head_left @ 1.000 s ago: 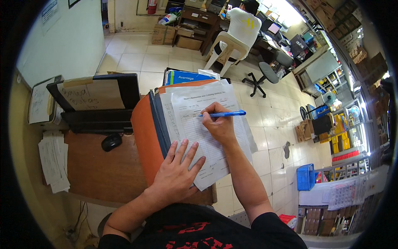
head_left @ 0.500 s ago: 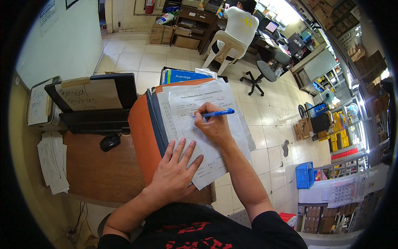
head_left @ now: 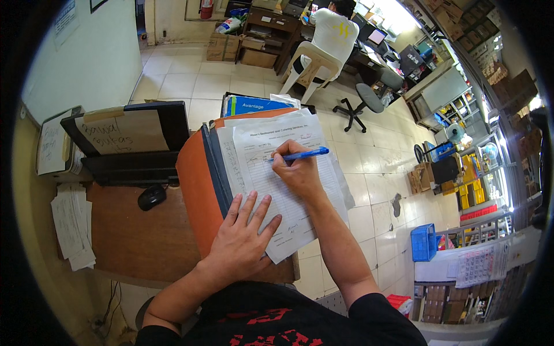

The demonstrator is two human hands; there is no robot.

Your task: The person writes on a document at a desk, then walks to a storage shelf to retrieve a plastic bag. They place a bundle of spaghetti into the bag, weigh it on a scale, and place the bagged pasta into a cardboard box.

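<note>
A blue pen (head_left: 306, 154) is pinched in my right hand (head_left: 297, 173), its tip on the upper left of a printed form (head_left: 277, 135) with ruled rows. Flat on the form's lower left edge lies my left hand (head_left: 241, 233), fingers spread. Beneath the form are more papers and a dark-edged binder (head_left: 214, 167) on an orange folder (head_left: 193, 179). Handwriting shows in the form's first rows, too small to make out. A blue packet (head_left: 257, 104) sticks out past the folder's far end.
On the brown desk (head_left: 135, 236) are a black mouse (head_left: 152, 197), a laptop-like black device (head_left: 133, 138) with a paper taped on, and loose slips (head_left: 73, 225) at left. Farther off, a person in white (head_left: 332, 37) sits near an office chair (head_left: 369, 99). A blue crate (head_left: 424, 243) stands right.
The pen tip has shifted very slightly to the right along the form, and the pen's angle has changed a little. My left hand stays on the paper.
</note>
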